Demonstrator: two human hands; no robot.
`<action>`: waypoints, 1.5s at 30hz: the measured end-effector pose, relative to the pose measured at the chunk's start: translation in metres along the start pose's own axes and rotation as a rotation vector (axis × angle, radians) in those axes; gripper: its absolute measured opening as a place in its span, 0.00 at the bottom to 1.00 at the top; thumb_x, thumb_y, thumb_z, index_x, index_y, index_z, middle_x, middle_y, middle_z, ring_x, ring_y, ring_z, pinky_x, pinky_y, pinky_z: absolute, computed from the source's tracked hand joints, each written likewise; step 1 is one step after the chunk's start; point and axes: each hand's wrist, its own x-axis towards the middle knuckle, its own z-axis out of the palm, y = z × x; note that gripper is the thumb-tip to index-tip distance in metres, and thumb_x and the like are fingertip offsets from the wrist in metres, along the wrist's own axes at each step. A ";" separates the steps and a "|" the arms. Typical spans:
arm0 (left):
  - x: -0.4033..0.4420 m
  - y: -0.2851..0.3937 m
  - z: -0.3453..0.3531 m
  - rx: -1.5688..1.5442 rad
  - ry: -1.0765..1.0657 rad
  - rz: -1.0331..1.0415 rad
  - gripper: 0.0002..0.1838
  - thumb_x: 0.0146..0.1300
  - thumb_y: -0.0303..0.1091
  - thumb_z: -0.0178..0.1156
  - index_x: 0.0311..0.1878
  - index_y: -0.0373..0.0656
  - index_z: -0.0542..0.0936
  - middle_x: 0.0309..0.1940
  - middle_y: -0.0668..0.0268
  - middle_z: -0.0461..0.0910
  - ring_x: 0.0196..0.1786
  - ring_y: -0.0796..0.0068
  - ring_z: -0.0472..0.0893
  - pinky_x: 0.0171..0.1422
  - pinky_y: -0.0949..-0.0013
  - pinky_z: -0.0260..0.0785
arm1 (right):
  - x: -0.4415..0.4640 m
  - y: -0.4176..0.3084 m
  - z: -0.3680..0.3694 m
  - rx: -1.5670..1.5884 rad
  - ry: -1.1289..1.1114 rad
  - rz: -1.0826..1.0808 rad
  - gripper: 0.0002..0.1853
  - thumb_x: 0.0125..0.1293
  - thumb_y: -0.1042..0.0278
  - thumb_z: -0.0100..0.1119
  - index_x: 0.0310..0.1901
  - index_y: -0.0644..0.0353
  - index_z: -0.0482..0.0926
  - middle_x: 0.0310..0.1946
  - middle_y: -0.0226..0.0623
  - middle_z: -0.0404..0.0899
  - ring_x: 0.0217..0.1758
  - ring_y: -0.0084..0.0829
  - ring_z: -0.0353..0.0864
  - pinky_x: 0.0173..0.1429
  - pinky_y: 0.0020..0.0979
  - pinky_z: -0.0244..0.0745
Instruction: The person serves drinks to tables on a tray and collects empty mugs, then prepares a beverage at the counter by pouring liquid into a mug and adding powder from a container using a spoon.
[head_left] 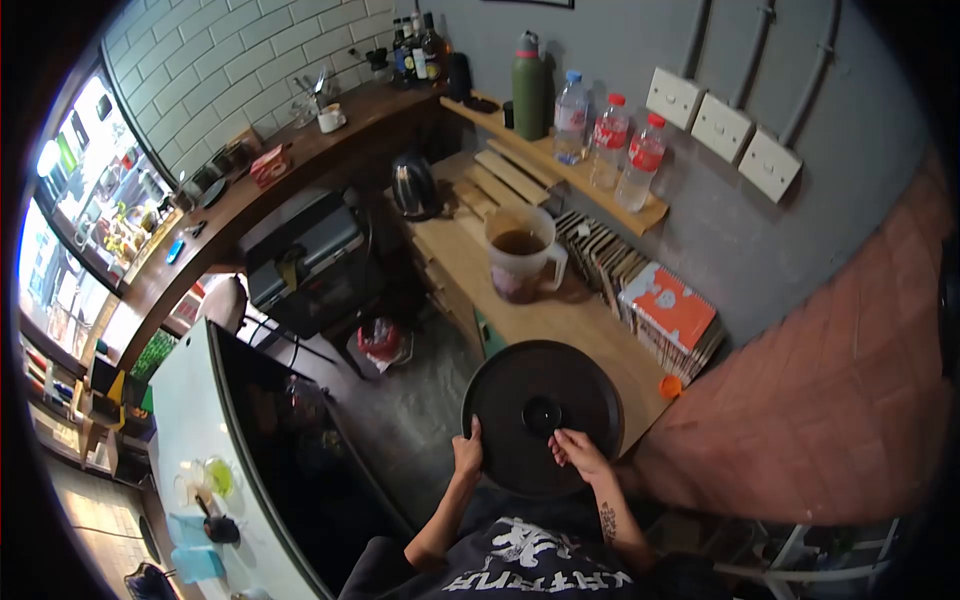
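Note:
A round black tray (505, 385) is held in front of my body. My left hand (468, 450) grips its left rim, thumb on top and the other fingers mostly hidden beneath. Around the tray's middle sits a small dark round cup (543, 412), seen from above. My right hand (580, 453) reaches over the tray, its fingers pinched at the cup's near rim. Beyond the tray, a translucent jug (518, 265) of brown liquid stands on the wooden counter (580, 325).
Three plastic bottles (610, 140) and a green flask (529, 88) line the wall shelf. A black kettle (415, 185) stands at the counter's far end. Books (670, 310) lean along the wall. A glass-topped dark cabinet (200, 400) is to my left.

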 end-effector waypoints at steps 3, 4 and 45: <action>0.030 -0.008 0.038 0.148 0.069 -0.004 0.43 0.65 0.59 0.60 0.50 0.13 0.73 0.43 0.42 0.81 0.47 0.62 0.80 0.52 0.63 0.73 | 0.025 0.000 -0.019 0.100 0.081 0.026 0.16 0.76 0.57 0.49 0.36 0.61 0.77 0.25 0.27 0.73 0.24 0.18 0.73 0.30 0.21 0.70; 0.052 -0.031 0.046 0.117 0.041 -0.024 0.44 0.65 0.59 0.60 0.51 0.12 0.72 0.45 0.41 0.80 0.48 0.61 0.80 0.53 0.63 0.73 | 0.031 -0.003 -0.025 0.065 0.110 0.021 0.16 0.76 0.57 0.49 0.35 0.60 0.77 0.25 0.27 0.73 0.24 0.18 0.73 0.29 0.21 0.70; -0.052 0.070 -0.215 -0.103 0.159 0.325 0.37 0.57 0.38 0.72 0.69 0.46 0.67 0.57 0.59 0.74 0.59 0.68 0.75 0.65 0.63 0.70 | 0.181 -0.108 0.255 -0.721 -1.078 0.157 0.15 0.75 0.59 0.50 0.34 0.61 0.76 0.19 0.23 0.67 0.22 0.15 0.66 0.28 0.22 0.63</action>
